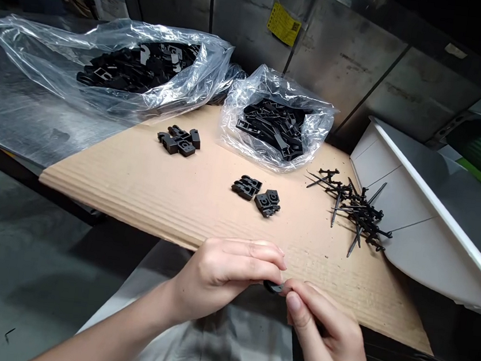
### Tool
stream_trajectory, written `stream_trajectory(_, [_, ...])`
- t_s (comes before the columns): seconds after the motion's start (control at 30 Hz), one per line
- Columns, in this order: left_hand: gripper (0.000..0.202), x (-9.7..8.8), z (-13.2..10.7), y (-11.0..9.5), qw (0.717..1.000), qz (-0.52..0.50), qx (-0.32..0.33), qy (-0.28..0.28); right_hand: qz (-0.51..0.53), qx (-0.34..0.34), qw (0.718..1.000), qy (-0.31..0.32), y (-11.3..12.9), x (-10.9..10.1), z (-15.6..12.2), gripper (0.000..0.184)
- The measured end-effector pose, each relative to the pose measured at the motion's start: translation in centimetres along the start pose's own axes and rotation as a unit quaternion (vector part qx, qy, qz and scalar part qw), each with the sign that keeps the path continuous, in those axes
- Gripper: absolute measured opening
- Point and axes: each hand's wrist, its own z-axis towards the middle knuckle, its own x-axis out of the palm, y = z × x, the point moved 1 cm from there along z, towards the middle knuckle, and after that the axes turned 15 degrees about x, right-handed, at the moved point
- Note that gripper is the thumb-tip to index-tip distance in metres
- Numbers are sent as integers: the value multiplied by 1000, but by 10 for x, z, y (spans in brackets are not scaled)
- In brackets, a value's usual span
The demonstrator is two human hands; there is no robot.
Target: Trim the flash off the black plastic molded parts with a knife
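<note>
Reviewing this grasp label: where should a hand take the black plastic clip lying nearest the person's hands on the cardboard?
Probably pinch the black plastic clip by two opposite side edges, coming down from above and slightly from the near side. It lies flat on the cardboard sheet, leaving no room beneath it, while its blocky edges stand up from the board.

Item: one small black plastic part [272,287]. Only a rounded edge is visible; the fingers conceal the remainder, so its full shape cannot be determined. Position: held between the left hand [224,280] and right hand [322,335], at the front edge of the cardboard sheet [237,209].
</note>
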Motion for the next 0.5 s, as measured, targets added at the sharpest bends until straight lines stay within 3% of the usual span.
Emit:
stream_trajectory(0.13, [20,-1,0,0,1000,-11,-13,10,3,48,975,216,8,-10,4,23])
stream_trajectory(0.2, [22,-2,0,0,1000,-17,-18,12,26,71,962,263,11,-13,3,25])
stream_trajectory(0.27, [24,-3,-1,1,1000,-24,-14,13,71,100,966,227,10,-14,1,23])
stream_trajectory(0.4, [25,-2,-1,2,1000,-23,-4,11,154,157,973,67,1,-8,-5,13])
stream_trajectory(0.5, [28,1,-1,-4,999,7,-18,39,143,181,972,-42,-6,1,-13,13])
